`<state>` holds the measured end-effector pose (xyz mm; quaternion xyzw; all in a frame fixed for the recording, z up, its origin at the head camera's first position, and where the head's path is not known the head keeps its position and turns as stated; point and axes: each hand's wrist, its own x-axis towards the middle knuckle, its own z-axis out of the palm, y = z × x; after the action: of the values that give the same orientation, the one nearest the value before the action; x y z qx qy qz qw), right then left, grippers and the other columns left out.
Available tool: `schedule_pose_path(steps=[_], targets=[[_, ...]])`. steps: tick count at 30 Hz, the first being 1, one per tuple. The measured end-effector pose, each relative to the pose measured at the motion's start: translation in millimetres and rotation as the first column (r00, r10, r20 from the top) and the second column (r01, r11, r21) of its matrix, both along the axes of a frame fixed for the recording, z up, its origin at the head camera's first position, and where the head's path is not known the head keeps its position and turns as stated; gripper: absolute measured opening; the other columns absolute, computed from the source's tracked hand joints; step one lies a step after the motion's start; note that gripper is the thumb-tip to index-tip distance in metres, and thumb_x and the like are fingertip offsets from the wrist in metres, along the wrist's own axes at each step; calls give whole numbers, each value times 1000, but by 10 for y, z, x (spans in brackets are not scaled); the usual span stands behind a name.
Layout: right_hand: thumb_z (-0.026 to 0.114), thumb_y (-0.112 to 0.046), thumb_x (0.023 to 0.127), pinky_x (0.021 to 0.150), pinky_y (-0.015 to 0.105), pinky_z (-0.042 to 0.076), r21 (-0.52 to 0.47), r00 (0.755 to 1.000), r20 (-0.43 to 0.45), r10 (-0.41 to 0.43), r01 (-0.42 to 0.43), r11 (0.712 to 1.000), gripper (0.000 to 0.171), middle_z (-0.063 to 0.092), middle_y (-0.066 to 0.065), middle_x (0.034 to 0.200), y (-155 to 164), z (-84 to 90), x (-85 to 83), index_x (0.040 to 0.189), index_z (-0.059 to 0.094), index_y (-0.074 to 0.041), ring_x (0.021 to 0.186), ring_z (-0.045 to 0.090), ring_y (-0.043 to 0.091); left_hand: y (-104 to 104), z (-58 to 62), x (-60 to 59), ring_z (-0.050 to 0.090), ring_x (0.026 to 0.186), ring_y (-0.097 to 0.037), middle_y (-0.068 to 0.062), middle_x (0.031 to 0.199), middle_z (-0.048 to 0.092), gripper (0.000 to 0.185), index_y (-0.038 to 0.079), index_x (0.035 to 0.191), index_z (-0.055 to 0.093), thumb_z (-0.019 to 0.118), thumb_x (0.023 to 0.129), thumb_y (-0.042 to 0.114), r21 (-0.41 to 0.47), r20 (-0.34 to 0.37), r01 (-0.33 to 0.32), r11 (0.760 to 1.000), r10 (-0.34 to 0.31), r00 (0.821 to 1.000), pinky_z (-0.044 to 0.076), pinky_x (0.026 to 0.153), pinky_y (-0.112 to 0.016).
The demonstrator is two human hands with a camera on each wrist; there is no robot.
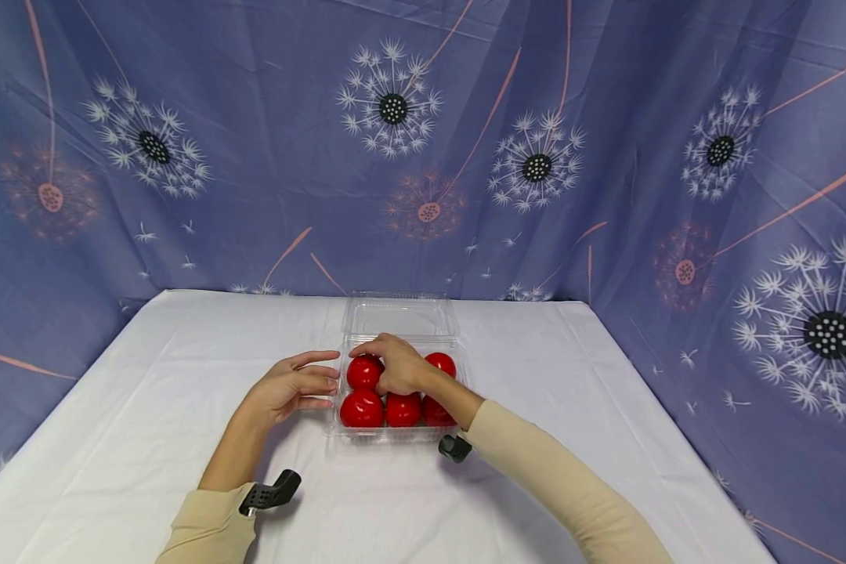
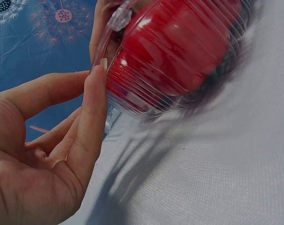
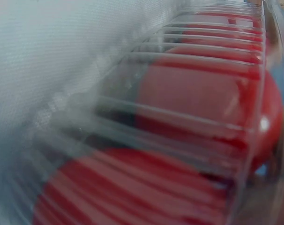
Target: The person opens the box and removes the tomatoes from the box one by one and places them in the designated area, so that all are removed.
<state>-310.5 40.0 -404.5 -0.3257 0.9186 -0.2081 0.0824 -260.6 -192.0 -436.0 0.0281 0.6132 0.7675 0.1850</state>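
Observation:
A clear plastic clamshell box (image 1: 395, 433) lies on the table, holding several glossy red balls that look like tomatoes. My right hand (image 1: 403, 366) reaches in from above and grips the back-left red ball (image 1: 363, 373), its fingers over the far side and the thumb at the near right side. The front row shows a left ball (image 1: 362, 409) and a middle ball (image 1: 403, 410); another ball (image 1: 440, 363) sits at the back right. Beside the box, my left hand (image 1: 289, 385) touches the left wall with spread, fairly straight fingers (image 2: 93, 108).
The box's lid (image 1: 399, 318) is folded back behind it. A white cloth (image 1: 536, 360) covers the table. Patterned blue curtains (image 1: 275, 141) hang behind and along the sides. A black wrist camera (image 1: 275, 492) sits on the left sleeve, another (image 1: 454, 448) on the right arm.

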Motion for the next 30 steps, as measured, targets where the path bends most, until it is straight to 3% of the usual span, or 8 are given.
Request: schedule_pose_path(steps=[9, 30], targets=[[76, 0, 69, 99, 33, 49, 25, 997, -69, 38, -37, 999, 75, 60, 6, 124, -9, -5, 19, 138, 64, -24, 114, 56, 20, -8, -16, -16, 73, 84, -14, -6, 109, 70, 66, -3, 152, 37, 65, 92, 0, -6, -4, 6, 1000, -6, 1000, 64, 73, -33], [83, -3, 65, 95, 33, 49, -17, 996, -84, 18, -20, 1000, 72, 62, 6, 116, 24, -15, 2, 132, 68, -23, 106, 56, 18, 7, -26, -21, 72, 85, -14, -5, 110, 69, 66, -2, 152, 38, 65, 92, -1, -13, -7, 4, 1000, -4, 1000, 64, 74, -34]])
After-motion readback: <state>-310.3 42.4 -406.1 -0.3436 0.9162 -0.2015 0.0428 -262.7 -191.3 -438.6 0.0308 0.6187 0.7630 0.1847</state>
